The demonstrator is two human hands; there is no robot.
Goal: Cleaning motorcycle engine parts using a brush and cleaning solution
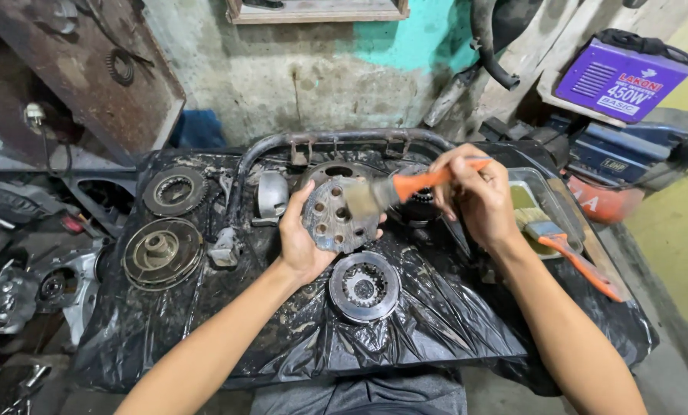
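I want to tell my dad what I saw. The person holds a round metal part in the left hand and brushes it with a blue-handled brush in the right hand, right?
Not quite. The brush in the right hand has an orange handle, not blue, as the head view shows. The rest is right: the left hand holds the round metal part.

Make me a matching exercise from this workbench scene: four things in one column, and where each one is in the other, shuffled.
Things:
1. round metal plate with holes
2. orange-handled brush
3. second orange-handled brush
4. ring-shaped gear disc

Places:
A. lying across the rectangular tray on the right
B. held in the left hand
C. flat on the black plastic sheet, just below the held plate
D. gripped in the right hand

Pairs: 1-B, 2-D, 3-A, 4-C
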